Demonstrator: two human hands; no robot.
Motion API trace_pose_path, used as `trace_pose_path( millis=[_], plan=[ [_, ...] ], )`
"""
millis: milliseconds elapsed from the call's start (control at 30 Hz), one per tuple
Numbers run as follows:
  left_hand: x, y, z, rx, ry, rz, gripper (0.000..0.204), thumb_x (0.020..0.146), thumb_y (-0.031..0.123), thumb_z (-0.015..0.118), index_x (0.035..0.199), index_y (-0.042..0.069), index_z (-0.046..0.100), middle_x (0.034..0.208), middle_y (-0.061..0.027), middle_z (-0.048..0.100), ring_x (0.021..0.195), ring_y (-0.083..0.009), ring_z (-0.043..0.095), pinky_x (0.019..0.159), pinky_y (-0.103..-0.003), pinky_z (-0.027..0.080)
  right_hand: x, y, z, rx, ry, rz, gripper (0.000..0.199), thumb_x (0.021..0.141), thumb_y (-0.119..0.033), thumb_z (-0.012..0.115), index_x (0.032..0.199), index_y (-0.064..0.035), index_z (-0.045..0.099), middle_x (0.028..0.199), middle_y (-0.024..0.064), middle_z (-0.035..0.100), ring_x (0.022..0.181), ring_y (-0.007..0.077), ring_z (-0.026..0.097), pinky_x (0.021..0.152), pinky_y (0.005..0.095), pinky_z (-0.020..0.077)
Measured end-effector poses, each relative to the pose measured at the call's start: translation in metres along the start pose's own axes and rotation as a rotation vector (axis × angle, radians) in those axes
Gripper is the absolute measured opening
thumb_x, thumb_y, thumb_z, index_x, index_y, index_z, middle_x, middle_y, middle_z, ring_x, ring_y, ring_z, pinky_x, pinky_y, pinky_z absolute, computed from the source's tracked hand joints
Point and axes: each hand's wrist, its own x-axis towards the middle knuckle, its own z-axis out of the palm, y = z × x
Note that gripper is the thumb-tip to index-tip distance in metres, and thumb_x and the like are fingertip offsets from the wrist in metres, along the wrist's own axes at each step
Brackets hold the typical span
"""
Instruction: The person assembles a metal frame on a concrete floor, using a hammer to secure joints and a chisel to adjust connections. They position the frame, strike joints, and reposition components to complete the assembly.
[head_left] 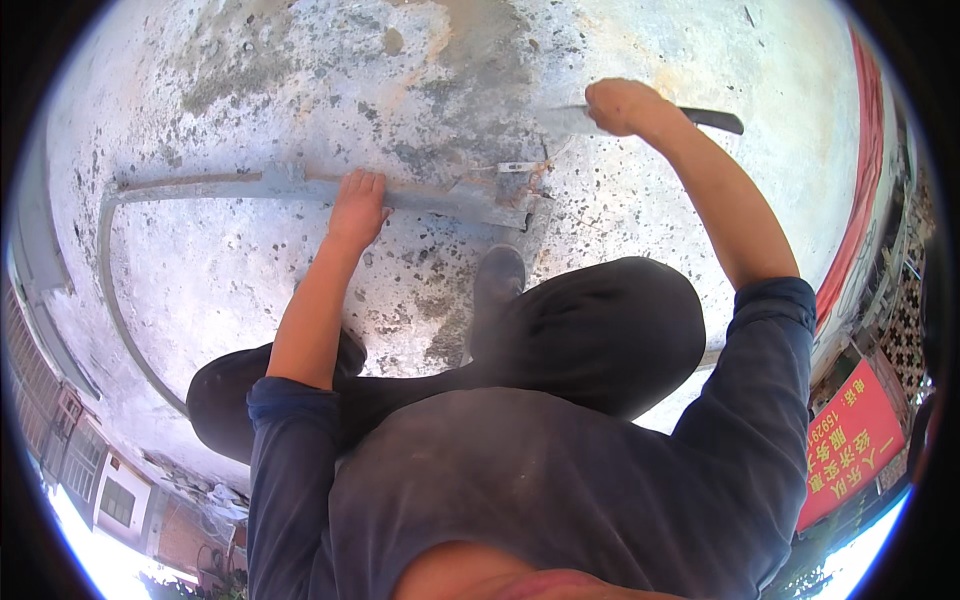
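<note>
My left hand (357, 207) presses flat on a long grey metal bar (220, 187) that lies across the stained concrete surface (300, 80); the bar curves down at its left end. My right hand (622, 105) is raised and shut on a tool with a dark handle (712, 119) and a flat grey blade (565, 120), held above the bar's right end (510, 200), where a small metal piece sits. My dark shoe (497, 285) rests just below that end, and my bent knee (610, 330) is beside it.
The concrete surface ends at a rounded edge at left and bottom left, with building roofs (100, 480) far below. A red banner (848, 440) and a red strip (862, 200) run along the right edge.
</note>
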Motion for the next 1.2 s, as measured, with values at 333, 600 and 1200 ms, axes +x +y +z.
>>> trace_pose_path(
  millis=[333, 600, 1200],
  plan=[
    [0.007, -0.004, 0.024, 0.322, -0.009, -0.018, 0.070, 0.086, 0.032, 0.078, 0.142, 0.000, 0.049, 0.137, -0.0187, 0.057, 0.140, -0.0364, 0.045, 0.118, -0.049, 0.034, -0.015, 0.025, 0.088, 0.174, -0.088, 0.017, 0.040, 0.104, -0.030, 0.053, 0.110, 0.0062, 0.070, 0.101, 0.0254, 0.073, 0.095, 0.0439, 0.070, 0.086, 0.0496, 0.0555],
    [0.018, -0.007, 0.041, 0.454, -0.012, -0.009, 0.064, 0.087, 0.031, 0.076, 0.137, 0.000, 0.051, 0.134, -0.0198, 0.059, 0.134, -0.0380, 0.051, 0.113, -0.050, 0.038, -0.017, 0.009, 0.073, 0.232, -0.047, 0.110, 0.035, 0.101, -0.027, 0.054, 0.108, 0.0024, 0.072, 0.109, 0.0249, 0.072, 0.102, 0.0420, 0.069, 0.089, 0.0501, 0.0546],
    [0.012, 0.012, 0.015, 0.448, -0.044, 0.122, 0.068, 0.084, 0.033, 0.079, 0.137, 0.004, 0.049, 0.121, -0.0164, 0.063, 0.117, -0.0354, 0.059, 0.099, -0.048, 0.046, -0.031, -0.050, 0.277, 0.836, 0.905, 0.608, 0.030, 0.089, -0.023, 0.069, 0.111, -0.0027, 0.063, 0.108, 0.0234, 0.068, 0.104, 0.0413, 0.066, 0.089, 0.0492, 0.0537]
  ],
)
